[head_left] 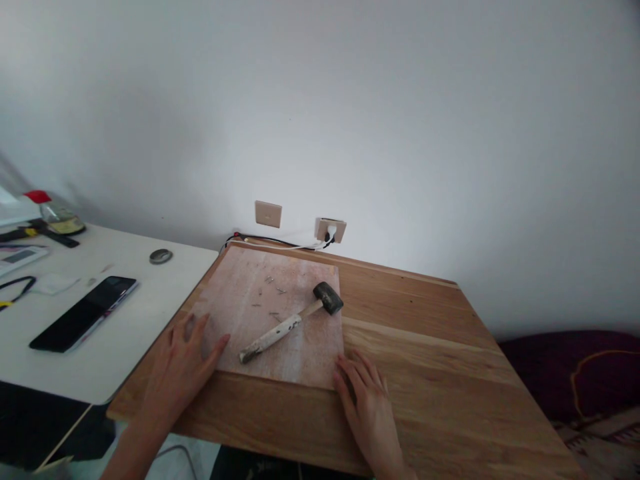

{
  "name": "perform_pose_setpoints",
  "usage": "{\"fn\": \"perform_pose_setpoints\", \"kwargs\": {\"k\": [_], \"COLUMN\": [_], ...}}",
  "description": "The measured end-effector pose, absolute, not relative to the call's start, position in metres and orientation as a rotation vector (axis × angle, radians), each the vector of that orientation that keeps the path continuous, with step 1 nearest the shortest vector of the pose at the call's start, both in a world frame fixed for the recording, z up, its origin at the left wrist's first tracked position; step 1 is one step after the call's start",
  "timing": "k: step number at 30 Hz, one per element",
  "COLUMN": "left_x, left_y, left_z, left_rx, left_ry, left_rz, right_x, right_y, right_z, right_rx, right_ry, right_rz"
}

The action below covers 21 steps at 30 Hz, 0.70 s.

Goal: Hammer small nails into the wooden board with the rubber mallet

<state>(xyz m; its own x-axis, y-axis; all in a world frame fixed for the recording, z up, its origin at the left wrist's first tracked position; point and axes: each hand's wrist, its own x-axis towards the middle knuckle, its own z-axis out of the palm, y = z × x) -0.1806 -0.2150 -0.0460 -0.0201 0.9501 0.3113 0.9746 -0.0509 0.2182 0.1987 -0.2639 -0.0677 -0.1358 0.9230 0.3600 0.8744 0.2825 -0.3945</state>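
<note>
A thin pinkish board [295, 363] lies flat on the wooden table. Across it rests a mallet [280, 331], its black head [329, 298] toward the far right and its worn, white-painted handle toward me. Several small nails [274, 314] are scattered on the board behind and left of the handle. My left hand [183, 357] has its fingers spread at the board's near left corner, the thumb on its edge. At the near right corner my right hand [364, 393] touches the board's edge with its fingertips, fingers stretched out. Neither hand holds anything.
On the white table [145, 293] at left lie a phone [85, 315], a tape roll [161, 256], a bottle with a red cap [59, 217] and a dark-headed tool [56, 235]. Cables [280, 241] run along the wall to an outlet [331, 230]. Purple fabric [565, 373] is at right.
</note>
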Motion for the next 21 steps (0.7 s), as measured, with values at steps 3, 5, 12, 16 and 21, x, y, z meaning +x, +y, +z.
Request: {"fn": "perform_pose_setpoints", "kwargs": {"k": [3,5,12,16,21], "left_x": [-0.157,-0.146,-0.125,-0.095,-0.033], "left_y": [-0.226,-0.235,-0.235,-0.213,-0.214], "left_z": [-0.046,-0.048,-0.051,-0.039,-0.011], "left_rx": [-2.125,-2.166,-2.478,-2.601,-2.94], "left_ry": [-2.084,-2.016,-1.788,-1.698,-1.695], "left_rz": [-0.511,-0.516,-0.615,-0.633,-0.526], "right_x": [0.222,0.242,0.283,0.258,0.224], "right_y": [-0.269,-0.276,-0.298,-0.3,-0.285], "right_z": [-0.069,-0.069,-0.061,-0.055,-0.038], "right_rx": [-1.65,-1.714,-1.871,-1.884,-1.844], "right_ry": [-1.934,-1.888,-1.705,-1.584,-1.636], "right_rz": [0.001,-0.059,-0.203,0.096,0.4]}}
